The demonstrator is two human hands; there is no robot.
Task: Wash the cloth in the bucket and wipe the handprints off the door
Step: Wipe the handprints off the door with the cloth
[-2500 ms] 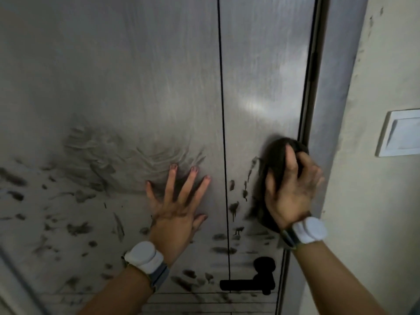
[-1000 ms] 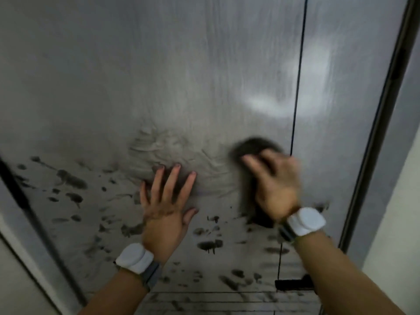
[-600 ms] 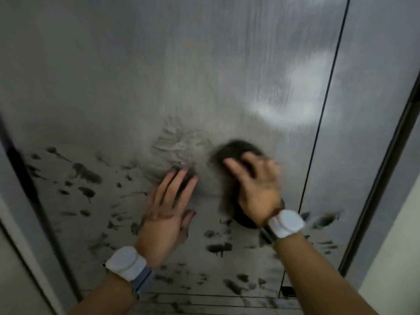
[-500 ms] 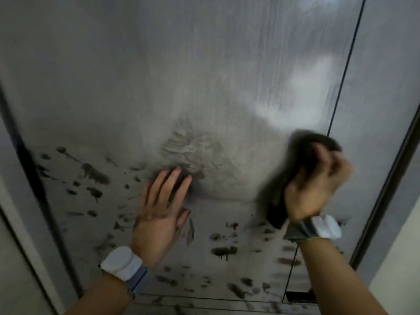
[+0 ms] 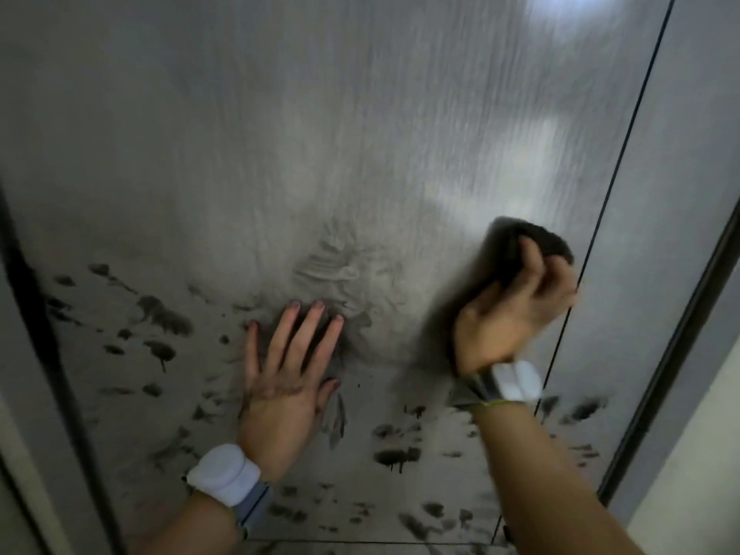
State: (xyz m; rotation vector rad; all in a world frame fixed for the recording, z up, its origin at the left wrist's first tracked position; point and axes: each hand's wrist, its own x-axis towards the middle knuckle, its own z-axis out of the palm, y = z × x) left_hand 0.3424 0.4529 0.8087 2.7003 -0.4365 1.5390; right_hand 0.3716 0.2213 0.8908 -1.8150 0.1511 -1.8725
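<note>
A grey metal door (image 5: 360,134) fills the view. Dark handprints and smudges (image 5: 160,318) cover its lower half, and a paler smeared patch (image 5: 340,270) sits at mid height. My right hand (image 5: 512,310) grips a dark cloth (image 5: 516,250) and presses it against the door just left of the thin vertical seam (image 5: 592,242). My left hand (image 5: 288,370) lies flat on the door with fingers straight and spread, below the smeared patch. The bucket is out of view.
A dark door frame edge (image 5: 676,338) runs down the right side, with a pale wall (image 5: 704,474) beyond it. Another dark frame edge (image 5: 52,374) runs down the left. Both wrists wear white bands.
My right hand swept the cloth left across the seam toward my left hand, then back right and up. My left hand stayed flat on the door. The view shifted left.
</note>
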